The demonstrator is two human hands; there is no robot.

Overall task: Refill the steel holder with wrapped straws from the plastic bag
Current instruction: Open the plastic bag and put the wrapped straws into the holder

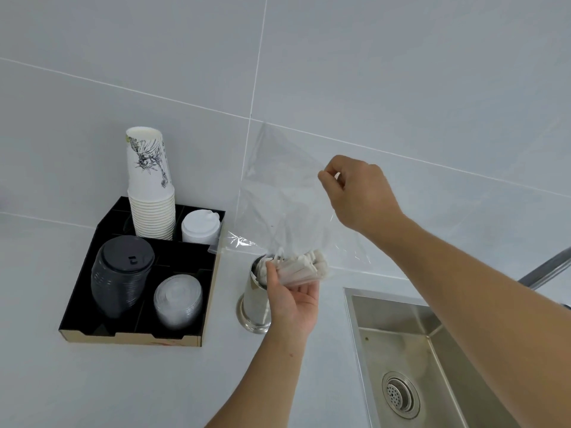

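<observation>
Above the counter (92,381), I hold the bag (278,193) up with my right hand (358,193), pinching its upper edge between thumb and fingers, so the clear plastic hangs down in front of the tiled wall (401,72). Its low end reaches the mouth of the holder (251,299), which stands upright on the counter between the black tray (80,291) and the sink (411,350). My left hand (293,296) is just beside the holder, palm turned up, and it closes around a bundle of straws (301,267) through the bottom of the bag. These straws are white, wrapped in paper, and they lie almost sideways over the holder's rim; some ends seem to be already inside the mouth, but I cannot tell how many. On the tray, at the back, stands 1 tall stack of paper cups (150,186) with a drawing on the top one, and next to it a stack of white lids (200,226). At the front there is a stack of black lids (122,273) and a stack of clear lids (178,299). On the far right, a part of the faucet (547,268) shows over the sink, and the drain (398,393) is visible in its bottom.
</observation>
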